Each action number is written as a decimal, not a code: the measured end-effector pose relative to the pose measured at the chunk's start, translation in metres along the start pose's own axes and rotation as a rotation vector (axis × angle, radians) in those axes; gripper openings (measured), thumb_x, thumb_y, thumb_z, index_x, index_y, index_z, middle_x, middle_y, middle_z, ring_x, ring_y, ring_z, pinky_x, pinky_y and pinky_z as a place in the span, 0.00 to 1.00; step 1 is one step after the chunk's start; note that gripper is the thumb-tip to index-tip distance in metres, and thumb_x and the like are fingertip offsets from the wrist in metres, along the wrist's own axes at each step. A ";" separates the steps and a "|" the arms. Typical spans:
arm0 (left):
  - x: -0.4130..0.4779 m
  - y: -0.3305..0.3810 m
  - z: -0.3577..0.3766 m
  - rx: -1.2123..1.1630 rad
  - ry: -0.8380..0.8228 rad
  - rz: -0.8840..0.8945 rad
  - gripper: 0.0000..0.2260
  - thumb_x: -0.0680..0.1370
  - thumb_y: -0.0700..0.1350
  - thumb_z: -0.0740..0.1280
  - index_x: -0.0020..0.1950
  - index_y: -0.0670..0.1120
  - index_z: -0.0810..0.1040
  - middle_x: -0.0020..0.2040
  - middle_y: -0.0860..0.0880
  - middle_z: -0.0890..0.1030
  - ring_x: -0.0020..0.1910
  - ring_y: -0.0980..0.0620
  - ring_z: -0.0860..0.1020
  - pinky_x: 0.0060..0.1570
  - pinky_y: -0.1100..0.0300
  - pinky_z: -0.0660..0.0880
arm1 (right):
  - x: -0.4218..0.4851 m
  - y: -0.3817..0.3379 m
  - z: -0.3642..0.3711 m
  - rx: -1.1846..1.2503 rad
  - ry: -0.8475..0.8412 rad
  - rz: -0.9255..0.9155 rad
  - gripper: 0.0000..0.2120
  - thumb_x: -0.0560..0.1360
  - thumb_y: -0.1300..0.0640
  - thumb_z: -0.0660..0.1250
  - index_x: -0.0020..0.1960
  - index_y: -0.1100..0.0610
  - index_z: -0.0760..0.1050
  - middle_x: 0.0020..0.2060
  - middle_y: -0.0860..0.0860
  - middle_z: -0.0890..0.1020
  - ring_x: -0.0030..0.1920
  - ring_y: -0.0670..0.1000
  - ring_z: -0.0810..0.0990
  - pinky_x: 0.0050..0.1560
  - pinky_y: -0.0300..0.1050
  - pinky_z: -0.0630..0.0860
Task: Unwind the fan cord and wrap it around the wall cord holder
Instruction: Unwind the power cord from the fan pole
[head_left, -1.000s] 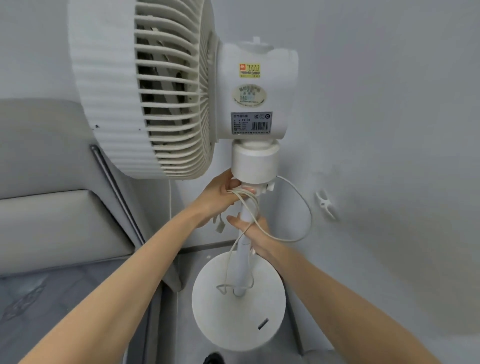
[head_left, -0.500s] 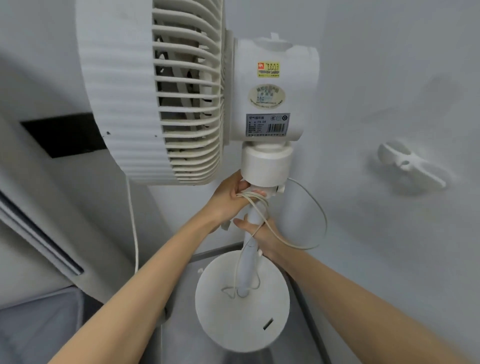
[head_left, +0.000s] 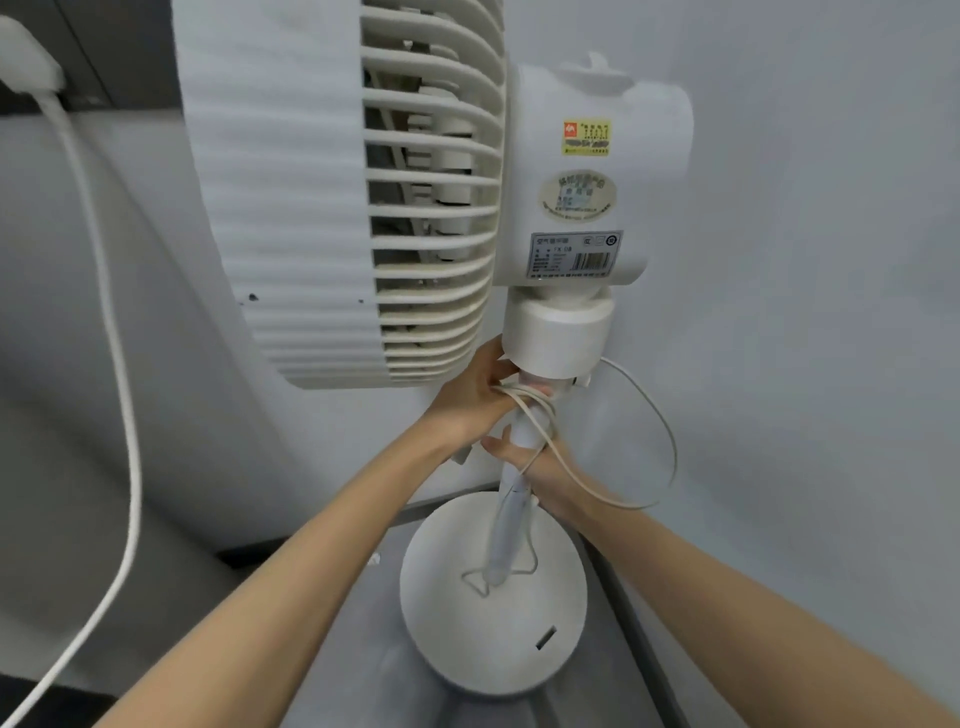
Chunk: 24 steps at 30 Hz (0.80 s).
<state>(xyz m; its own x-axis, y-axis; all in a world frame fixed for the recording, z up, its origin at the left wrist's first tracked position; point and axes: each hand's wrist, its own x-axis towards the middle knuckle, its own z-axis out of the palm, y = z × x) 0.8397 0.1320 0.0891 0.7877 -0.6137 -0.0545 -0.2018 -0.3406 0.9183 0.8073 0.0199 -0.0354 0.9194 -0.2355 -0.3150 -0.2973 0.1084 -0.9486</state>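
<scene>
Just under the neck of the fan (head_left: 597, 197), the left hand (head_left: 470, 397) is gripping the cord (head_left: 530, 399) coiled on the pole (head_left: 506, 530); below it, the right hand (head_left: 550, 480) is clasping the pole, one loop hanging free beside it. Unwinding is barely starting; the wall holder is out of view.

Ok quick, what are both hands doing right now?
Left hand: closed, gripping the cord coils atop the fan pole.
Right hand: closed around the fan pole, lower down.

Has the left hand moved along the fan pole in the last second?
No. The left hand still grips the cord just under the fan's collar, same spot as before; only the camera view shifted.
</scene>
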 end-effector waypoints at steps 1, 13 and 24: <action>0.004 -0.009 0.004 -0.017 0.006 -0.006 0.25 0.72 0.49 0.72 0.67 0.52 0.70 0.60 0.49 0.80 0.60 0.51 0.77 0.60 0.56 0.74 | 0.012 0.008 -0.002 -0.035 0.039 0.009 0.17 0.70 0.53 0.74 0.56 0.54 0.74 0.50 0.50 0.80 0.50 0.50 0.80 0.43 0.38 0.76; 0.020 -0.048 0.038 -0.121 0.180 0.044 0.16 0.70 0.46 0.74 0.56 0.49 0.77 0.53 0.49 0.84 0.54 0.51 0.81 0.60 0.49 0.75 | 0.028 0.034 -0.029 -0.058 -0.040 -0.070 0.13 0.71 0.62 0.74 0.53 0.62 0.77 0.40 0.53 0.76 0.43 0.48 0.76 0.42 0.35 0.76; -0.005 -0.061 0.035 -0.077 0.205 0.137 0.22 0.72 0.44 0.73 0.65 0.42 0.73 0.57 0.44 0.82 0.57 0.48 0.79 0.57 0.56 0.76 | 0.016 0.047 -0.022 -0.097 -0.086 -0.080 0.14 0.67 0.59 0.77 0.51 0.55 0.79 0.50 0.53 0.82 0.54 0.53 0.79 0.56 0.44 0.76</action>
<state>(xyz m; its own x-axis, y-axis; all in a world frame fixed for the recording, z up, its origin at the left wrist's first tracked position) 0.8276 0.1308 0.0196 0.8591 -0.4906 0.1462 -0.2765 -0.2044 0.9390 0.8024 -0.0001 -0.0853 0.9586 -0.1559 -0.2383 -0.2415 -0.0020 -0.9704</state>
